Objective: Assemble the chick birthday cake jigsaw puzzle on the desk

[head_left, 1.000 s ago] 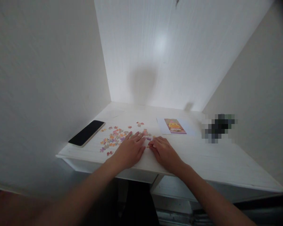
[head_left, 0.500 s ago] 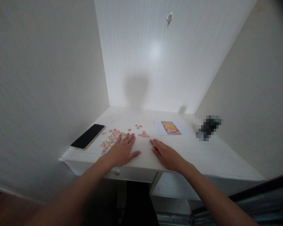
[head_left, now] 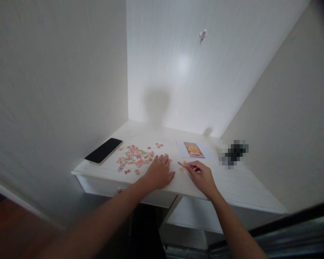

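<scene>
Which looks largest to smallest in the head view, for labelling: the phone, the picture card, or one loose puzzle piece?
1. Black flat phone
2. Orange-and-pink picture card, close behind, farther away
3. Small pink puzzle piece

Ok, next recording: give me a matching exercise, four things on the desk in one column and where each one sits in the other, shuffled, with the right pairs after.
Things:
1. phone
2. loose puzzle pieces
3. picture card
4. left hand

Places:
A. flat on the white desk, palm down, just right of the scattered heap
B. at the desk's left edge, dark screen up
C. far side of the desk, beyond the right hand
D. spread between the phone and the left hand

Pairs: 1-B, 2-D, 3-C, 4-A
</scene>
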The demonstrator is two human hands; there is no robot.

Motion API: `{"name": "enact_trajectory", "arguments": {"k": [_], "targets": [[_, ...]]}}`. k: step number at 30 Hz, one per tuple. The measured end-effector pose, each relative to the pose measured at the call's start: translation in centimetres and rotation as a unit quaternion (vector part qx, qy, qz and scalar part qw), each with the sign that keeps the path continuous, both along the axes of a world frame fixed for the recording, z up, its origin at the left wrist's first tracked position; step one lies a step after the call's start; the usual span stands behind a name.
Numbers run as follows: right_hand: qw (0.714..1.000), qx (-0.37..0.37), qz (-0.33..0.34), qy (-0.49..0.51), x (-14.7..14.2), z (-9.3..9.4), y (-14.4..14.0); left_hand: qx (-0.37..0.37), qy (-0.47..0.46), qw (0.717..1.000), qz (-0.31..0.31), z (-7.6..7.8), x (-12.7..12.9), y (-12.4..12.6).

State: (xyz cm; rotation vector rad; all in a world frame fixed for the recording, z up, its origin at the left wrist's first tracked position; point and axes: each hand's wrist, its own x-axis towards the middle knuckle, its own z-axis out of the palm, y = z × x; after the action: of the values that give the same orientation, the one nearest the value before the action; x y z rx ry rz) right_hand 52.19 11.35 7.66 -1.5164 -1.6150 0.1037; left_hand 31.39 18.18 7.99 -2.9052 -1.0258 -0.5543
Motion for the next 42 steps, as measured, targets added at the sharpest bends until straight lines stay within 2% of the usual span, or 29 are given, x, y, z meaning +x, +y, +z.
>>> {"name": "enact_trajectory", "arguments": {"k": [3,8,11,17,21,25,32,42], "targets": [[1.000,-0.011,0.000,0.017,-0.1,0.0,0.0,0.007,-0.016,1.000,-0.024,0.4,-1.4,-1.6],[0.999,0.004,0.033,-0.033,-1.7,0.3,-0.1,0.010,-0.056,0.995,-0.084,0.9,-3.1,-2.7],[0.998,-0.009,0.048,-0.028,-2.9,0.4,-0.3,-0.004,-0.078,0.992,-0.100,0.7,-3.7,-2.2],[0.991,-0.104,0.079,-0.034,-4.8,0.8,-0.9,-0.056,-0.115,0.982,-0.139,0.4,-4.4,-0.2],[0.985,-0.101,0.119,-0.070,-5.5,1.2,-1.1,-0.071,-0.123,0.977,-0.156,0.4,-4.4,0.4],[0.982,-0.093,0.139,-0.090,-5.9,1.2,-1.2,-0.088,-0.121,0.976,-0.156,0.6,-4.2,0.2],[0.984,-0.090,0.127,-0.084,-6.2,1.1,-1.7,-0.133,-0.161,0.964,-0.165,0.6,-4.3,0.2],[0.979,-0.038,0.129,-0.155,-6.4,1.0,-2.2,-0.140,-0.183,0.962,-0.148,0.4,-4.4,0.0]]}}
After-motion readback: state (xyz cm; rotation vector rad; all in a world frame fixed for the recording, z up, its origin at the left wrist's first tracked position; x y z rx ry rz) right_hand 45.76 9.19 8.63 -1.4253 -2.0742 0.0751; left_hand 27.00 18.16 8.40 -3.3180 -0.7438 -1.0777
